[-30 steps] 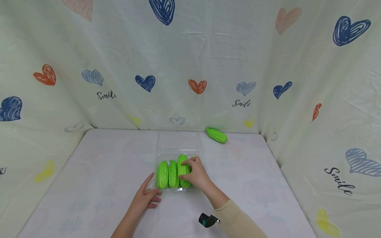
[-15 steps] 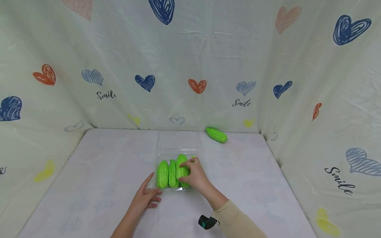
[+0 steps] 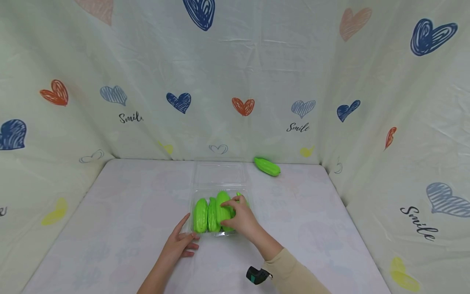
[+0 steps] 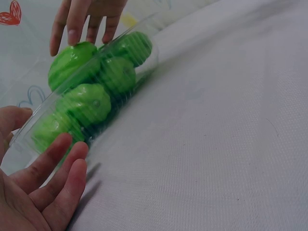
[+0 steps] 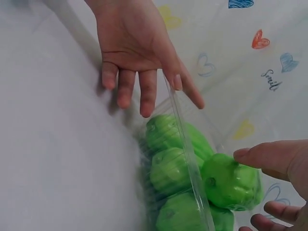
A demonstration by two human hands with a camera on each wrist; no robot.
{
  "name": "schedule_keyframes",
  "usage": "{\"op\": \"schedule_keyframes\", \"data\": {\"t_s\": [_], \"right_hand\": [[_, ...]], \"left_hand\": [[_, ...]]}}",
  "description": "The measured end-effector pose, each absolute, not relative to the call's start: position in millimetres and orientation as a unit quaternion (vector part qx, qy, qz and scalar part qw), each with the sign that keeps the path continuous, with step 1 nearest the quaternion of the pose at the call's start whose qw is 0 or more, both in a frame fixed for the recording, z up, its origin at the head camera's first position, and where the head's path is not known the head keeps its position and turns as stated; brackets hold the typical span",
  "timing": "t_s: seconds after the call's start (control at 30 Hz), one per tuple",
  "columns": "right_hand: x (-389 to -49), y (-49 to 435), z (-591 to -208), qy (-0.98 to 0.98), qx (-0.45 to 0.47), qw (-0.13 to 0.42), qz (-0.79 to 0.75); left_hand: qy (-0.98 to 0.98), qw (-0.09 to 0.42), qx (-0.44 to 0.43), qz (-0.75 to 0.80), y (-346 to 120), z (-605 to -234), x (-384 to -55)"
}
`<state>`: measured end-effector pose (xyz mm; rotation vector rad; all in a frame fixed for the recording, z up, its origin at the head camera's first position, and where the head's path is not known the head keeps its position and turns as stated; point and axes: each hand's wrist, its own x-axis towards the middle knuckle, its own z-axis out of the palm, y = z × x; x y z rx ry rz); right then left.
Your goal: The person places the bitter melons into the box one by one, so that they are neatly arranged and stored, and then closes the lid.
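1. Right hand (image 3: 240,216) touches one green vegetable (image 3: 221,205), thumb and index parted; whether they pinch it or merely rest on it, I cannot tell.
2. That vegetable lies on top of a row of green vegetables (image 3: 200,215) in the clear box (image 3: 221,234), its long axis running near to far, roughly parallel with theirs.
3. From the head view, the right hand hides the box's right side.
4. Left hand (image 3: 180,241), fingers spread and nearly straight, is at the box's near left corner.
5. Behind, the open lid (image 3: 220,173) lies toward the curtain (image 3: 220,73); to its right, a loose vegetable (image 3: 267,167) lies slantwise on the table (image 3: 128,208).
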<state>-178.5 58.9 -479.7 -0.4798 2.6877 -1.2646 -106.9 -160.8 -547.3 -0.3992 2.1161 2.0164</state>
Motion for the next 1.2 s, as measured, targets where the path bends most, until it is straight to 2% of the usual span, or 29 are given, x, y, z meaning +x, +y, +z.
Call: {"op": "schedule_keyframes", "data": {"t_s": [0.27,0.6,1.2], "right_hand": [[-188,78,-473,0.881,-0.166,0.066,-0.439],[-212,107,-473,0.867,-0.182,0.016,-0.464],[-267,155,-489,0.864,-0.15,-0.048,-0.479]], "left_hand": [[0.717,0.099,-0.137,0.676,-160,-547,-109],[0.719,0.097,-0.139,0.674,-159,-548,-108],[0.721,0.107,-0.138,0.67,-160,-550,-107]]}}
